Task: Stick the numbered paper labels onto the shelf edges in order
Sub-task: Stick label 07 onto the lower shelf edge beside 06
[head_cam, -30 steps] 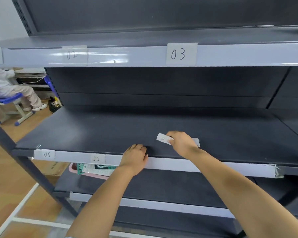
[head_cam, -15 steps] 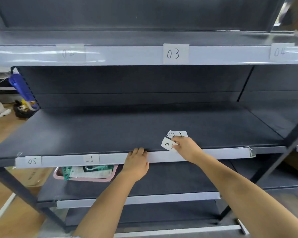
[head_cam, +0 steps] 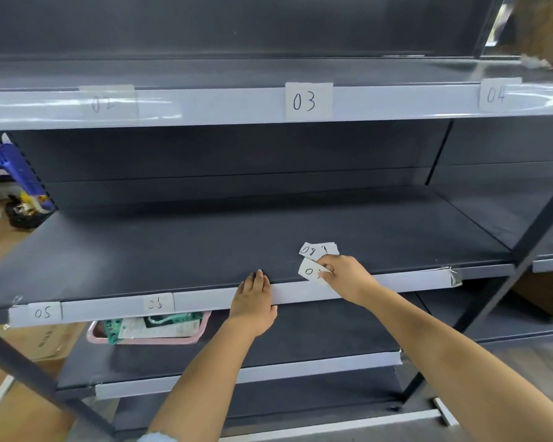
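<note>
A dark grey shelf unit has pale edge strips. The upper strip (head_cam: 224, 105) carries labels 02 (head_cam: 107, 103), 03 (head_cam: 308, 101) and 04 (head_cam: 497, 94). The middle strip (head_cam: 396, 280) carries 05 (head_cam: 42, 312) and 06 (head_cam: 158, 303). My right hand (head_cam: 345, 275) pinches a white paper label (head_cam: 310, 270) reading "0" plus a hidden digit, just above the middle strip. A small stack of loose labels (head_cam: 316, 250), top one marked 08, lies on the shelf board behind it. My left hand (head_cam: 254, 301) rests flat on the shelf edge, fingers straight, left of the right hand.
A pink tray (head_cam: 147, 338) with printed packets sits on the lower shelf at left. A cardboard box (head_cam: 42, 341) stands on the floor under the left end. A dark upright post (head_cam: 524, 237) crosses at right. Blue chair parts (head_cam: 20, 173) and a dark basket are seen beyond the left end.
My view shifted right, bringing label 04 into sight. My right hand lifted one label off the stack and drew it toward the shelf's front edge. My left hand's fingers straightened on the edge.
</note>
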A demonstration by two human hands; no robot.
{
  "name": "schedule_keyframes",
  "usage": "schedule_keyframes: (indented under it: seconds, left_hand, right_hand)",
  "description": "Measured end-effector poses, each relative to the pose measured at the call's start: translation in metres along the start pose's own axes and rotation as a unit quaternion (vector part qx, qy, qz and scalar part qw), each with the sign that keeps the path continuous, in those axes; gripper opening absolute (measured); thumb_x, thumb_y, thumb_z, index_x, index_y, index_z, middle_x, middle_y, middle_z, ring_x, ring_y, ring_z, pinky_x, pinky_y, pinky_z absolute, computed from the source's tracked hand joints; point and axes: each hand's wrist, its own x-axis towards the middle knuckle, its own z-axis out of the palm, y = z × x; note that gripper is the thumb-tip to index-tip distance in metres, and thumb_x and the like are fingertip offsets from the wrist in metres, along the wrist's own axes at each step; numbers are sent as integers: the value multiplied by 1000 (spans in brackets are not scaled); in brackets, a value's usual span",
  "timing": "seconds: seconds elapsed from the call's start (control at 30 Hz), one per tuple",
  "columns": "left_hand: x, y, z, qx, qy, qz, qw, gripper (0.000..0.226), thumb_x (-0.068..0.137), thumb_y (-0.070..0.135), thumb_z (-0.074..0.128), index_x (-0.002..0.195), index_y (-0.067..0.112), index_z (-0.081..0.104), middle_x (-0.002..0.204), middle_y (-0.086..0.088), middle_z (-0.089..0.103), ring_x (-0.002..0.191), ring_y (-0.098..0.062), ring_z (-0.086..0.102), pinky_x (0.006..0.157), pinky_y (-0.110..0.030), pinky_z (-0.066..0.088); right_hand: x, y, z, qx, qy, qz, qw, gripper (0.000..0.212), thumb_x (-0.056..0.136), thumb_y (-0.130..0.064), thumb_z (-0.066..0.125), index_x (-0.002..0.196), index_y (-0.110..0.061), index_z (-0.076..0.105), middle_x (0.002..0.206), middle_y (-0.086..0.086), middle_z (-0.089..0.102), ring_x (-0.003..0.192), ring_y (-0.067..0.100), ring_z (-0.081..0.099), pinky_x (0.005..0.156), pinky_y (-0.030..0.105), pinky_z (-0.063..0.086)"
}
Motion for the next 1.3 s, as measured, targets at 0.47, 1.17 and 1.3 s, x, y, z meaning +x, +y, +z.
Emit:
schedule_keyframes:
  seconds: [0.47, 1.17, 1.3]
  left_hand:
    - [-4, -1, 8, -12, 9, 9, 1000, 73, 95, 42, 37, 149, 4, 4, 158, -9, -3, 146, -24, -1, 121, -35, 3]
    - [-18, -5, 7, 32, 96, 38, 994, 57, 89, 49, 40, 131, 11, 38, 132, -4, 36, 120, -23, 35, 103, -33, 31]
    - [-17, -7, 5, 25, 95, 45, 994, 54, 89, 48, 42, 129, 11, 40, 132, -4, 37, 119, -23, 35, 103, -33, 31]
  right_hand:
    - [9, 0, 0, -13, -9, -18, 1000, 26, 97, -19, 42, 118, -14, 56, 108, 4, 61, 85, 21, 50, 69, 27, 41]
    - [20, -16, 15, -17, -10, -71, 997, 22, 96, -15, 45, 112, -10, 60, 103, 7, 66, 82, 18, 48, 67, 26, 35]
    - [24, -17, 20, -4, -17, -68, 998, 21, 94, -15, 48, 111, -12, 60, 102, 6, 68, 82, 18, 51, 65, 27, 38]
